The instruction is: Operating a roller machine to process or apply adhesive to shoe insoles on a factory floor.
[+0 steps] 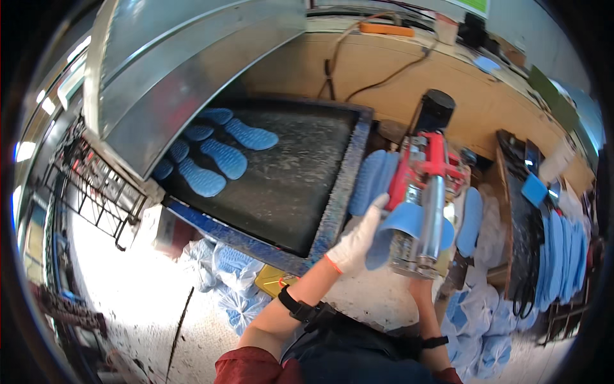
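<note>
My left hand (355,247), in a white glove, grips the near left edge of a blue insole (381,246). That insole curves upward as it passes into a red and silver machine (430,168) with a metal roller (432,221). My right forearm (420,296) reaches up under the front of the machine, which hides the right hand and its fingers. Just left of the machine, a few blue insoles (369,182) stand together on edge. Another blue insole (470,222) leans at the machine's right side.
Several blue insoles (222,157) lie on a dark conveyor belt (291,185) running under a metal hood (192,70). At the right, more insoles (561,259) hang in a row beside a dark shelf (519,211). Plastic bags of blue insoles (495,317) sit on the floor.
</note>
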{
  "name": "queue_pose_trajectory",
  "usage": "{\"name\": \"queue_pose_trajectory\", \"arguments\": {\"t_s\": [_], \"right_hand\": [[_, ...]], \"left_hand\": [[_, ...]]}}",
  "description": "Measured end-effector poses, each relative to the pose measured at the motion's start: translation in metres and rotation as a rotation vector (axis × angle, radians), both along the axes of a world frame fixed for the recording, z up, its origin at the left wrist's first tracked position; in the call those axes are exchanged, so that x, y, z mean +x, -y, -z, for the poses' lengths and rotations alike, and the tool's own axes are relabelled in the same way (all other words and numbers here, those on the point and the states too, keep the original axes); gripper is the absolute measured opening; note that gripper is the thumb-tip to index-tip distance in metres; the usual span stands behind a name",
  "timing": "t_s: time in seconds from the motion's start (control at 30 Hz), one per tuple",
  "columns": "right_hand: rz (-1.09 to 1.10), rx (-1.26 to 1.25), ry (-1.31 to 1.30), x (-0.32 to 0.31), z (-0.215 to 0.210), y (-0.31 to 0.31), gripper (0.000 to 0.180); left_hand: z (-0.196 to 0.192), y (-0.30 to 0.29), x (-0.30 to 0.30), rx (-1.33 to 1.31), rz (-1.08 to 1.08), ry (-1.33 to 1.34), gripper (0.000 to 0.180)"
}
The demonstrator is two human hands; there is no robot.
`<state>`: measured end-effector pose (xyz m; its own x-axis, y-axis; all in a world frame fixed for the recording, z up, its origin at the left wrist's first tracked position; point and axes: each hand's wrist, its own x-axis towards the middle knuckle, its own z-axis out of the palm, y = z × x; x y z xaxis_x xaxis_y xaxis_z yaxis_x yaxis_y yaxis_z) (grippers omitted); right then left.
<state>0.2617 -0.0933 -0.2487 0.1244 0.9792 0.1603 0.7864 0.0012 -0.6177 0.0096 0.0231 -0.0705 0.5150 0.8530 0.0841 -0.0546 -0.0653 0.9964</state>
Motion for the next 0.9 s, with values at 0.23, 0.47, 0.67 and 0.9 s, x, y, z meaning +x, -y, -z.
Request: {"name": "queue_pose_trajectory", "arguments": {"t_s": [0.23,0.47,0.67,0.9], "right_hand": [[-0.006,-0.028,0.117,0.013,0.018,0.007,0.054],[-0.056,0.043,0.451,0.028,0.044,0.023,0.051],[-0.006,-0.002,0.356,0.026,0.038,0.026,0.048],[0.034,-0.018,0.313,0.019,0.03,0.029,0.044]], "left_hand": [[-0.023,0.031,-0.044,-0.152,0.261,0.18,0.054],[-0.056,0.027,-0.089,-0.526,0.255,0.42,0.062],[-0.043,-0.123,-0.141,-0.32,-0.055,0.714,0.053],[-0.019,-0.36,-0.224,-0.507,-0.646,0.833,0.071]]}}
